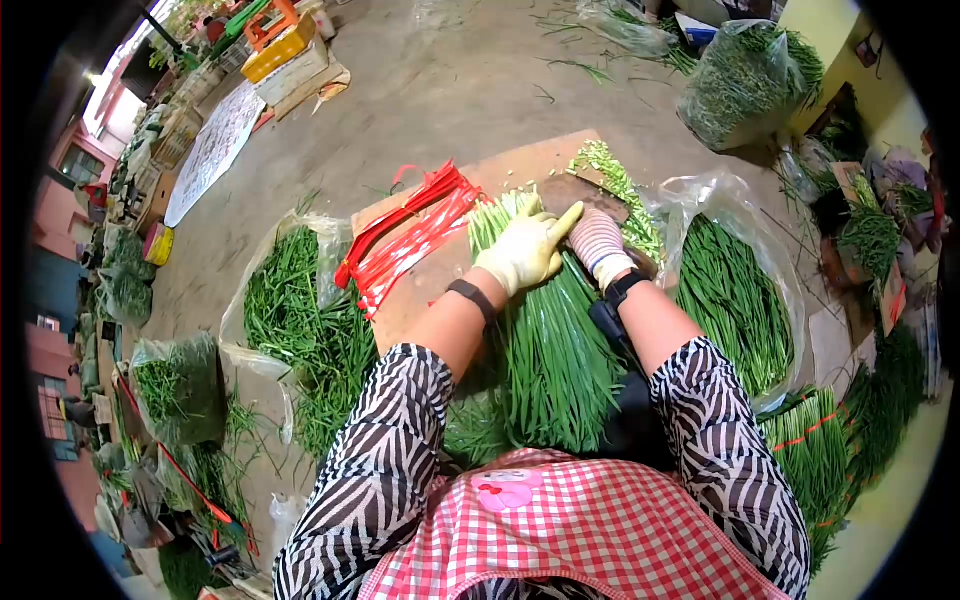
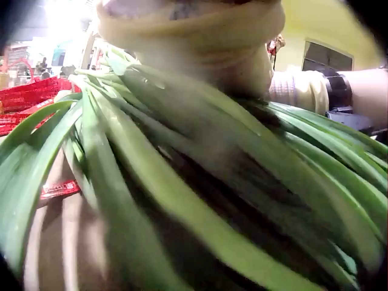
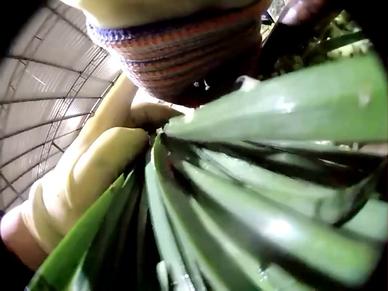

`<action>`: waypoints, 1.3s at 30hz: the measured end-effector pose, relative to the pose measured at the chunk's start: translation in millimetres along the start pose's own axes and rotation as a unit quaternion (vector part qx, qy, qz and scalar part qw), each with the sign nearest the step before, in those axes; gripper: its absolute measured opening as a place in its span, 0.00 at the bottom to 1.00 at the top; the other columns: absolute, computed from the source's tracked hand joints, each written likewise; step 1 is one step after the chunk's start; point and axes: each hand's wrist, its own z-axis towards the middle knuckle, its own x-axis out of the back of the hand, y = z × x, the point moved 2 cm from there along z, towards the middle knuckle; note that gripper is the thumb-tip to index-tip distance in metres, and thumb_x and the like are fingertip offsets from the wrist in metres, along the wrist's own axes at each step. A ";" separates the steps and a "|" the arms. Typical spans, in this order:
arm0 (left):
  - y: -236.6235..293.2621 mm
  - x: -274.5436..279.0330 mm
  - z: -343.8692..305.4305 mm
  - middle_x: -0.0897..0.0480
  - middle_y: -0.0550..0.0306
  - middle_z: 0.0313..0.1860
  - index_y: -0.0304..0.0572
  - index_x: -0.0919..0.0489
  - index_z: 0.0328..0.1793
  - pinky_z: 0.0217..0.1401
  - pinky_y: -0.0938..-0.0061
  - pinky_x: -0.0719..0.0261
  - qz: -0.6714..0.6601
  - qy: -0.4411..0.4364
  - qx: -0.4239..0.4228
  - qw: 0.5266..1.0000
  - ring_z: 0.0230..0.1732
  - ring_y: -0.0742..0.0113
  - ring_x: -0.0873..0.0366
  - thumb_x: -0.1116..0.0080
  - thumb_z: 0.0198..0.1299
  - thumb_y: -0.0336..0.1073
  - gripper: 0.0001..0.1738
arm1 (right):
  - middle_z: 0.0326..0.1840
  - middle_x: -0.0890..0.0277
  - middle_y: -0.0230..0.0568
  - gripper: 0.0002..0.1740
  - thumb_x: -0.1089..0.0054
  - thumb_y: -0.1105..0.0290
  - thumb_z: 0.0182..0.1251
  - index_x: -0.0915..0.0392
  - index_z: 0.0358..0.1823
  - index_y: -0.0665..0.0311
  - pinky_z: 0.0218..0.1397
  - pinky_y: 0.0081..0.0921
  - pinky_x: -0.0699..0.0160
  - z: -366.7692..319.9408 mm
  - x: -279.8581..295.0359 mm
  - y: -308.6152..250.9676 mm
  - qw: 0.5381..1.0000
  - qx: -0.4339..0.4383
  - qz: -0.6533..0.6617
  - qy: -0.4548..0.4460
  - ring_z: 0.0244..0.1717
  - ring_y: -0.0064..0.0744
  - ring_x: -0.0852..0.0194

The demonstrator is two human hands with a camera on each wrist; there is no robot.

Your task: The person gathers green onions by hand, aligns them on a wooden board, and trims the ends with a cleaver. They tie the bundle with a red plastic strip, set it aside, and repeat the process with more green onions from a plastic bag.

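A thick bunch of garlic chives (image 1: 555,350) lies with its pale ends on a board (image 1: 410,290) and its green leaves hanging toward the apron. My left hand (image 1: 522,250), in a pale yellow glove, grips the bunch near its pale ends, index finger stretched toward the other hand. Beside it my right hand (image 1: 597,242), in a striped knit glove, is curled at a knife with a dark, broad blade (image 1: 598,192); its handle is mostly hidden by the glove. Up close, the right wrist view has leaves (image 3: 273,212) fanning out below the striped glove (image 3: 182,57).
Red ties (image 1: 420,240) lie on the board's left. Cut pale stem ends (image 1: 615,175) are heaped at its far right. Open plastic bags of chives stand left (image 1: 300,290) and right (image 1: 730,300). Tied bundles (image 1: 805,440) lie at the lower right.
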 end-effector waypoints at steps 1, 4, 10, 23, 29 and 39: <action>3.8 1.7 -1.9 0.15 0.42 0.45 0.32 0.42 0.84 0.84 0.48 0.40 -0.009 0.009 -0.006 1.000 0.55 0.43 0.17 0.42 0.55 0.31 0.47 | 0.52 0.13 0.58 0.23 0.47 0.53 0.76 0.12 0.53 0.64 0.59 0.47 0.16 -0.2 -4.7 -1.0 1.000 -0.001 0.020 0.006 0.57 0.55 0.14; 4.5 -1.1 -0.5 0.15 0.41 0.45 0.31 0.43 0.85 0.84 0.49 0.40 -0.045 0.024 0.002 0.999 0.54 0.42 0.18 0.42 0.53 0.29 0.49 | 0.50 0.14 0.61 0.26 0.50 0.51 0.76 0.12 0.48 0.66 0.58 0.47 0.17 18.8 -39.0 22.3 0.996 0.030 0.050 0.074 0.53 0.58 0.14; 16.4 33.4 -43.0 0.20 0.38 0.67 0.40 0.31 0.81 0.82 0.47 0.36 -0.063 0.262 0.064 0.961 0.70 0.40 0.24 0.34 0.63 0.38 0.40 | 0.54 0.15 0.61 0.25 0.43 0.50 0.74 0.12 0.55 0.62 0.66 0.44 0.21 22.0 -48.1 38.3 0.984 0.035 0.158 0.080 0.57 0.60 0.16; -18.7 43.3 -201.2 0.13 0.41 0.51 0.49 0.17 0.61 0.57 0.53 0.15 0.049 -0.204 0.297 0.932 0.57 0.42 0.15 0.42 0.65 0.43 0.20 | 0.59 0.17 0.61 0.29 0.45 0.48 0.73 0.13 0.56 0.66 0.71 0.45 0.27 25.9 -39.9 43.5 0.993 0.057 0.065 0.084 0.65 0.59 0.21; -76.9 -27.2 -199.1 0.11 0.44 0.53 0.49 0.09 0.50 0.64 0.56 0.16 -0.114 -0.015 0.493 0.863 0.59 0.43 0.14 0.42 0.64 0.43 0.16 | 0.57 0.15 0.61 0.29 0.46 0.47 0.75 0.13 0.57 0.66 0.64 0.45 0.22 41.0 -48.3 81.8 0.984 0.075 0.019 0.159 0.57 0.63 0.18; -73.5 -38.6 -150.9 0.13 0.37 0.55 0.39 0.12 0.52 0.66 0.52 0.22 -0.208 0.056 0.485 0.847 0.60 0.38 0.17 0.49 0.66 0.49 0.24 | 0.61 0.18 0.67 0.31 0.49 0.48 0.79 0.18 0.63 0.72 0.69 0.45 0.26 42.5 -48.5 104.9 0.990 0.012 0.081 0.112 0.61 0.65 0.21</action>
